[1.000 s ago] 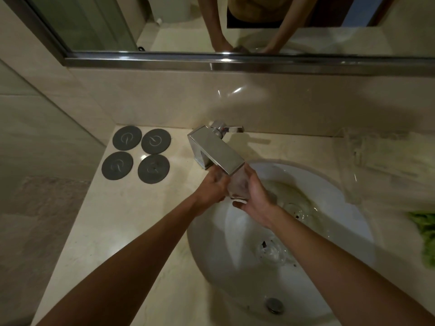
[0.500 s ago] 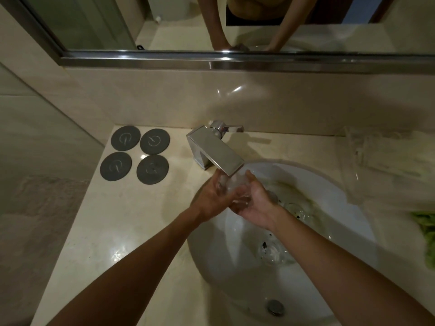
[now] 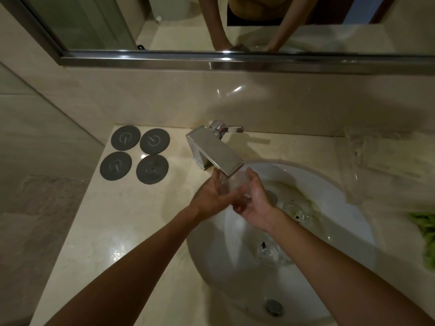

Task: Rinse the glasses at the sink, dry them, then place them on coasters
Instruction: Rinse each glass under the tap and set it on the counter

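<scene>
Both my hands are up under the spout of the square chrome tap [image 3: 215,151], over the far-left part of the white sink [image 3: 348,203]. A clear glass [image 3: 231,184] sits between my palms: my left hand [image 3: 211,196] cups its left side with fingers curled round the wall, my right hand [image 3: 253,198] wraps the right side, thumb pointing up toward the spout. Fingertips of the two hands meet beneath the glass. The glass is blurred and pale; I cannot tell whether water runs over it. Lower in the basin, two more glasses: one [image 3: 295,209] lies to the right of my right wrist with dark specks in it, another [image 3: 270,252] rests nearer me, beside my right forearm, also speckled. The drain plug [image 3: 273,307] is at the near edge of the bowl. Four dark round coasters [image 3: 135,155] lie in a two-by-two block on the bench [image 3: 98,231], far left, well apart from my hands. A green cloth [image 3: 426,234] lies at the right edge of the bench.
</scene>
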A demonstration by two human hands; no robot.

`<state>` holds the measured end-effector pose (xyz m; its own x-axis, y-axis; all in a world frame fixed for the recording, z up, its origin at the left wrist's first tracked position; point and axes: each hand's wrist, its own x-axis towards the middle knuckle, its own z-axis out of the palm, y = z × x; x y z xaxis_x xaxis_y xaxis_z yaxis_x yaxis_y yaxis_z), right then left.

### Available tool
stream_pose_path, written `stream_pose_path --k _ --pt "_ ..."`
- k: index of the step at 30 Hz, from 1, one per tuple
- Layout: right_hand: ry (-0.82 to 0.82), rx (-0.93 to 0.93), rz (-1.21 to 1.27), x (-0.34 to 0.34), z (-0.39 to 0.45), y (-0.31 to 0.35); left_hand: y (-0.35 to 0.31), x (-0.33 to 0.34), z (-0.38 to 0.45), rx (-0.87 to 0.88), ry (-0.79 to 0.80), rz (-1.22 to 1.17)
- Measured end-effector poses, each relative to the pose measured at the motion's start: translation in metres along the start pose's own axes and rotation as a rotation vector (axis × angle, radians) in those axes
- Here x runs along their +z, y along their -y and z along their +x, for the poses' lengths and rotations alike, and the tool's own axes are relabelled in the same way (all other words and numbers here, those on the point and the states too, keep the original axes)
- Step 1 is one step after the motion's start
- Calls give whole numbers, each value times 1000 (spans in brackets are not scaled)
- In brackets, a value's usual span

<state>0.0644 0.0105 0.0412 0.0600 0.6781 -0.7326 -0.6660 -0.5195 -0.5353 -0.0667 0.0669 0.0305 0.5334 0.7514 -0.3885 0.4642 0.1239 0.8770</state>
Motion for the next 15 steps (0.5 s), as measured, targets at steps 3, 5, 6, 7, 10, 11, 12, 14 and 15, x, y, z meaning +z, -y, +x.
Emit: stream_pose_path --k 3,5,6,7,10,11,12,14,15 --pt "-56 104 66 -1 -1 0 -5 2 -6 47 -30 32" --pt "-67 169 111 -1 -5 0 -10 3 -8 59 -49 -18" --pt "-76 185 121 -2 -5 0 -14 4 -9 54 -46 -41" --pt "-84 192 123 -3 -5 0 -16 3 -10 39 -30 -75" --pt "-127 215 135 -6 -5 -3 -13 -1 -11 -5 49 -165" --pt "-132 216 151 -7 -6 -3 -11 -3 -11 -7 81 -177" --pt "-133 214 165 -9 -7 -4 -8 -5 -11 -7 113 -197" --pt "-132 214 186 -12 -8 -5 -5 -7 -12 -6 192 -266" --pt "-131 214 193 -14 -8 -6 -5 -8 -12 -7 232 -310"
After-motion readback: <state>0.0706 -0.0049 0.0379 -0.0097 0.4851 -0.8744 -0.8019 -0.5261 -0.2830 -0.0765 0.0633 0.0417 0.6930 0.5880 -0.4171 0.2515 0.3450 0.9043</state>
